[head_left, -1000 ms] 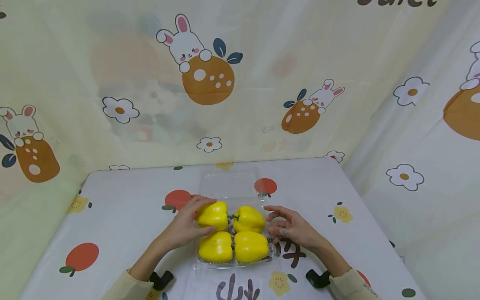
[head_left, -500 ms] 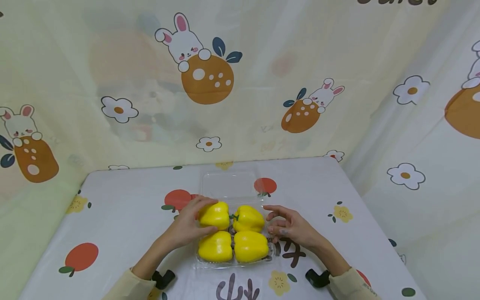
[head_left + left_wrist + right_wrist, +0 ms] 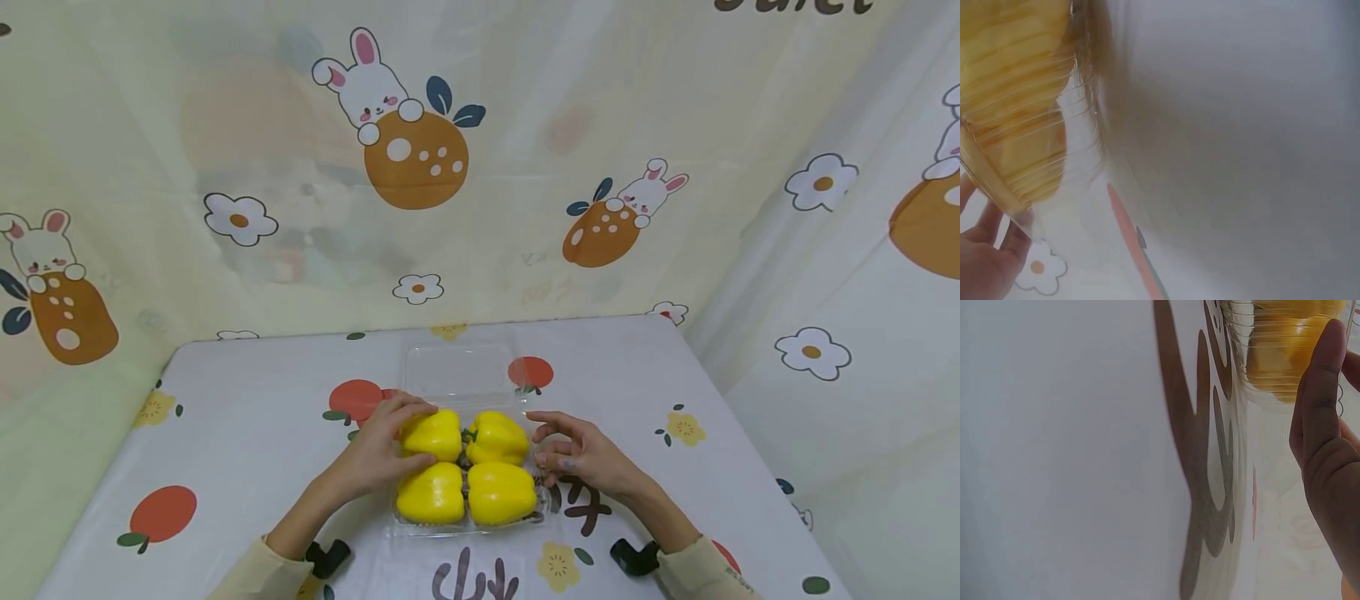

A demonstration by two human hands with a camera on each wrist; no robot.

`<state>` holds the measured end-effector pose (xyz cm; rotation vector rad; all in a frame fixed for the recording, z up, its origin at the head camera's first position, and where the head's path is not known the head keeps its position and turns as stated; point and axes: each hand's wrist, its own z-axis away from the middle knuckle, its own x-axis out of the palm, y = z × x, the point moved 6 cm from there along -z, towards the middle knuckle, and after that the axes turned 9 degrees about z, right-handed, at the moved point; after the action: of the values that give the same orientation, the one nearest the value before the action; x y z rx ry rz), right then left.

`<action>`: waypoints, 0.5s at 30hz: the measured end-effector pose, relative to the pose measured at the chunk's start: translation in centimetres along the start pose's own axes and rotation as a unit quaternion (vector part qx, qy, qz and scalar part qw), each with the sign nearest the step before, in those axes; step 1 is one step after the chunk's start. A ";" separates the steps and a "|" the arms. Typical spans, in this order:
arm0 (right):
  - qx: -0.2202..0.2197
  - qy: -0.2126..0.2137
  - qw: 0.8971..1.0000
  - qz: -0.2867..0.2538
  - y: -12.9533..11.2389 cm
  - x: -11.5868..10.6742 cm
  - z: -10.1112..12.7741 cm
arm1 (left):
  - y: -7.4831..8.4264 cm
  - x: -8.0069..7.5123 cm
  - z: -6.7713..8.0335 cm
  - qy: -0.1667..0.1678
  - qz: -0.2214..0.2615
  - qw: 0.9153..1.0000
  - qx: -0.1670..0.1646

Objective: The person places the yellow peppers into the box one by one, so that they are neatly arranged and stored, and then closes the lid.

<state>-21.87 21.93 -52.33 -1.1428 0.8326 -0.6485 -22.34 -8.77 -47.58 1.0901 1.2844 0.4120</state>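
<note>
A clear plastic clamshell box (image 3: 469, 530) holds several yellow bell peppers in two rows, its lid (image 3: 459, 372) folded open toward the back. My left hand (image 3: 375, 450) grips the back-left bell pepper (image 3: 438, 437), thumb in front and fingers behind. Its green stem faces the back-right bell pepper (image 3: 498, 437). In front lie a left pepper (image 3: 431, 495) and a right pepper (image 3: 502, 494). My right hand (image 3: 588, 458) rests with loosely bent fingers at the box's right side. In the right wrist view its thumb (image 3: 1329, 356) overlaps the ribbed box wall (image 3: 1244, 350).
The table is covered by a white cloth (image 3: 255, 433) printed with fruit, flowers and dark lettering. A patterned curtain (image 3: 510, 250) hangs behind the table's far edge. Black wrist mounts (image 3: 636, 558) sit at both sleeves.
The back-left bell pepper has shifted slightly right and toward me, with my left hand following it slightly. My right hand has stayed in place.
</note>
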 end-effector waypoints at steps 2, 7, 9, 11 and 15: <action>0.001 0.001 1.000 0.001 0.0 0.0 0.0 | 0.0 0.0 0.0 -0.002 -0.002 1.000 0.009; -0.002 -0.002 1.000 -0.004 0.1 0.0 -0.1 | 0.0 0.0 0.0 -0.001 -0.009 1.000 0.021; -0.003 -0.003 1.000 -0.006 0.1 0.0 -0.1 | 0.1 0.0 0.0 0.001 -0.012 1.000 0.023; -0.002 -0.003 1.000 -0.006 0.1 0.0 -0.1 | 0.1 -0.1 0.1 0.002 -0.013 1.000 0.023; -0.001 -0.001 1.000 -0.003 0.1 0.0 -0.1 | 0.3 0.0 0.0 0.003 -0.010 1.000 0.021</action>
<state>-21.96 21.94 -52.41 -1.1468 0.8286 -0.6508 -22.23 -8.62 -47.32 1.1109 1.3135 0.3752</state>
